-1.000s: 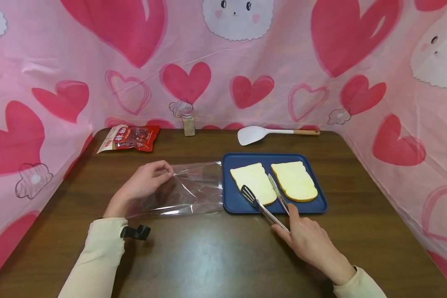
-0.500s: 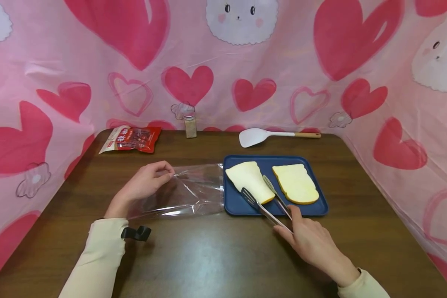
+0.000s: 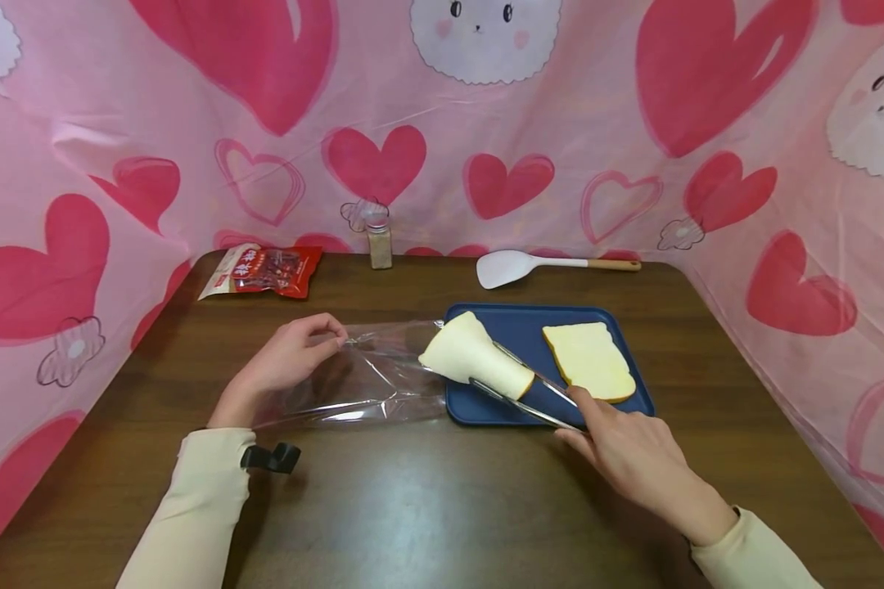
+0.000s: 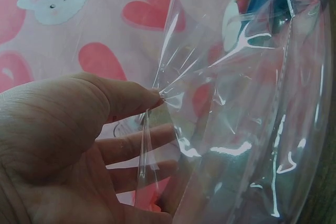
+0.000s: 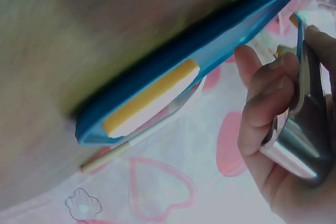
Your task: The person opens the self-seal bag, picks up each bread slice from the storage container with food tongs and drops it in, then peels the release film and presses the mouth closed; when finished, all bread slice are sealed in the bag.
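With thumb and fingertips, my left hand (image 3: 295,353) pinches the upper layer of a clear plastic bag (image 3: 372,380), whose opening faces the tray. In the left wrist view, creases in the bag (image 4: 226,114) fan out from the pinch. My right hand (image 3: 637,454) grips metal tongs (image 3: 534,413) near their hinge end. Squeezed between the tong tips is a bread slice (image 3: 471,352), bowed into a curve, its far end over the tray's left rim and overlapping the bag's mouth. A second bread slice (image 3: 591,360) lies flat on the blue tray (image 3: 523,315).
A white spatula (image 3: 504,268) with a wooden handle lies behind the tray. Toward the back left stand a small seasoning jar (image 3: 379,245) and a red packet (image 3: 268,272) of dried chillies. A pink heart-print cloth (image 3: 442,188) hangs behind the table.
The tongs have squeezed the left bread slice, bending it, and carried it up and left to the bag's mouth. My left hand has stayed in place on the bag.
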`<state>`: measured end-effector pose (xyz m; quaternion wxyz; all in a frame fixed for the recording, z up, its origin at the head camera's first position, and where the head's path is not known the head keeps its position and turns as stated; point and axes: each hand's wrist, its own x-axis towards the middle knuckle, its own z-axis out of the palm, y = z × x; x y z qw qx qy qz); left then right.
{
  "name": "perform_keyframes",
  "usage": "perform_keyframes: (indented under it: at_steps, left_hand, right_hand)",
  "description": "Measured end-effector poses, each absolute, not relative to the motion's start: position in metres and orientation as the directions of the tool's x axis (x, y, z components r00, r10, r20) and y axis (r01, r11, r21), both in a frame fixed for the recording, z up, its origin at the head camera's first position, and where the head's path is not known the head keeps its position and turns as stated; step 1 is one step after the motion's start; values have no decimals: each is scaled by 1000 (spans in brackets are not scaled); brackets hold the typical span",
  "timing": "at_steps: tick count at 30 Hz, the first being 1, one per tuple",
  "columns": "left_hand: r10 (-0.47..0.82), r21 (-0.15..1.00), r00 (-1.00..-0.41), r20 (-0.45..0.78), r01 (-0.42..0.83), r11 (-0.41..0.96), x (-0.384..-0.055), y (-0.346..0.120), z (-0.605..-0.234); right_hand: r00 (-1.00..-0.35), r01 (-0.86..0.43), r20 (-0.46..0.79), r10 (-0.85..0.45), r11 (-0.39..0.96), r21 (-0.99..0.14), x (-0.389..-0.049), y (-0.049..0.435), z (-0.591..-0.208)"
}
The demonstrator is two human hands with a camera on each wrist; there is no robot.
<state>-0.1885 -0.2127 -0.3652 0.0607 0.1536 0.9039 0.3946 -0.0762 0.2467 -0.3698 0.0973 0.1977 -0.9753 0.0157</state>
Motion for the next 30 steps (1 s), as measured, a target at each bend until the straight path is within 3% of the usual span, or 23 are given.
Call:
perform_keyframes:
  at_steps: [6, 13, 30]
  left_hand:
    - [326, 731, -945, 17, 234, 641, -189, -211, -364]
    - [307, 709, -951, 36, 240, 663, -188, -209, -365]
    - [283, 652, -956, 80, 265, 711, -187, -203, -369]
  right_hand:
    - [-876, -439, 190, -443, 896, 65, -82, 249, -363]
    - [-803, -510, 272, -531, 847, 149, -93, 247, -357]
    - [-715, -636, 253, -651, 757, 152, -123, 233, -353]
